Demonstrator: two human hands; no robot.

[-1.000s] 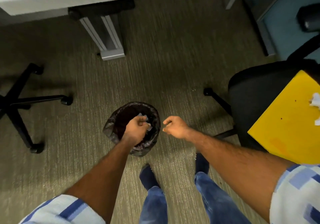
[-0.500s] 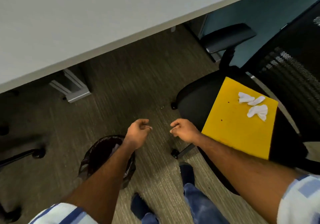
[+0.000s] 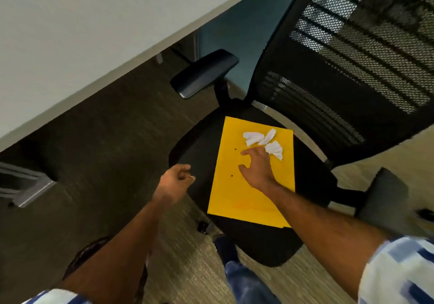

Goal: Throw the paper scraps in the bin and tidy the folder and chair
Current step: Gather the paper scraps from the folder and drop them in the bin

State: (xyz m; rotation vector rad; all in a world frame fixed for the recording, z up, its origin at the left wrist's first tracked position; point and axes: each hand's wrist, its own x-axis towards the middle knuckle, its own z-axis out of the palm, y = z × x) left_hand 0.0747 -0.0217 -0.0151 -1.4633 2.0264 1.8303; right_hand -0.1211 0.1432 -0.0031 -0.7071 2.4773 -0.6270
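A yellow folder (image 3: 237, 186) lies flat on the seat of a black office chair (image 3: 195, 148). Three white paper scraps (image 3: 263, 140) sit near the folder's far end. My right hand (image 3: 257, 166) hovers over the folder with fingers spread, its fingertips just short of the scraps. My left hand (image 3: 175, 183) hangs over the seat's left edge, fingers loosely curled and holding nothing. The bin (image 3: 87, 256) with its black liner peeks out at the lower left, mostly hidden behind my left forearm.
A white desk (image 3: 82, 29) fills the upper left, with a metal desk foot (image 3: 25, 186) below it. The chair's mesh backrest (image 3: 352, 52) rises at the upper right, with armrests (image 3: 204, 73) on both sides. My feet stand on grey carpet.
My view swung from the bin up to the chair. My left hand left the bin, now without scraps. My right hand opened and reached over the folder toward the scraps.
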